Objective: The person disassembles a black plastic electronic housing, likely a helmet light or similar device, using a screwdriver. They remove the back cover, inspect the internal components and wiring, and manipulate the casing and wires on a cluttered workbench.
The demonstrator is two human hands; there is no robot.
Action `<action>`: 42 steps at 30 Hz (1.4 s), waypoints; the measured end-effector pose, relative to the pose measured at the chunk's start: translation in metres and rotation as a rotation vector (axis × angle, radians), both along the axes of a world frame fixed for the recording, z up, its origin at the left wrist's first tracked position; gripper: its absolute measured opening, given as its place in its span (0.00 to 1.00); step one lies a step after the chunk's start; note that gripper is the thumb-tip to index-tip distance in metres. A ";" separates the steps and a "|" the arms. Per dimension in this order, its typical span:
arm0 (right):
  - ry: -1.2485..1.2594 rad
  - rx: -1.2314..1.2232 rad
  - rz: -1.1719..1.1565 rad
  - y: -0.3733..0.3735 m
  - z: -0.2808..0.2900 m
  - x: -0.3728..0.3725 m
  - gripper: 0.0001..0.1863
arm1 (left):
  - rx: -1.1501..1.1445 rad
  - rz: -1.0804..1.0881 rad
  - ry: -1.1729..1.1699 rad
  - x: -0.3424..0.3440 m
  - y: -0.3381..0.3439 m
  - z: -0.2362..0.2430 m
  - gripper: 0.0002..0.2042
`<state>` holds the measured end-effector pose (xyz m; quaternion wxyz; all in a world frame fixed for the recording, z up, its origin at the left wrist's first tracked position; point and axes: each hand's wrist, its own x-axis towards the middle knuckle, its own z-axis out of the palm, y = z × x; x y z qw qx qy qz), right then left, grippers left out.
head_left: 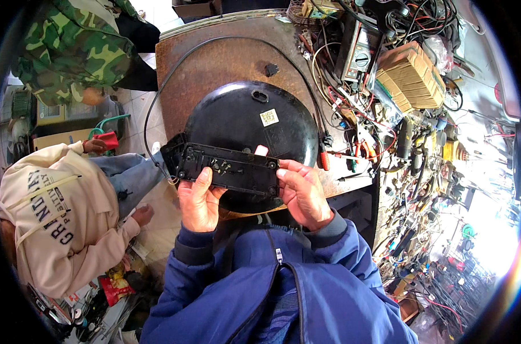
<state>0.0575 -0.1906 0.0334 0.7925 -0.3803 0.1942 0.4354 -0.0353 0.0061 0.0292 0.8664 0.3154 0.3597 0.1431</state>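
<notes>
Between my two hands is a shallow black rectangular plastic cover (250, 176), its inner side facing up. Several small screws (220, 167) lie loose in it. My left hand (199, 200) grips the near left edge, thumb on top. My right hand (304, 192) pinches the right end between thumb and fingers. Under the cover is a large, glossy black round appliance (226, 120) with a dark bracket on its left side. On it are a white square code sticker (269, 117) and a small oval loop. A black cord (229, 38) arcs around it on the brown worktop (177, 63).
A small black piece (271, 70) lies beyond the appliance. To the right are a red-handled tool (324, 161), pliers (365, 143), a multimeter (360, 57), a brown cardboard bundle (411, 74) and tangled wires. At left sits a person in a cream hoodie (65, 212); another wears a camouflage jacket (74, 51).
</notes>
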 end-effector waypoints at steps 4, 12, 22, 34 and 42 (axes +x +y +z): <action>-0.033 -0.024 -0.007 0.007 0.000 0.009 0.19 | 0.012 0.010 0.016 0.003 -0.003 -0.001 0.12; -0.083 -0.100 0.040 0.007 -0.003 0.014 0.19 | 0.034 0.015 0.038 0.006 -0.004 -0.001 0.12; -0.112 -0.089 0.040 0.008 -0.005 0.017 0.20 | 0.019 0.023 0.033 0.009 -0.004 -0.004 0.12; -0.084 -0.179 0.005 0.005 -0.014 0.016 0.18 | 0.121 -0.057 -0.002 0.004 -0.010 -0.010 0.14; -0.057 -0.077 -0.005 0.006 -0.008 0.018 0.19 | 0.076 -0.077 -0.025 0.001 -0.004 -0.014 0.14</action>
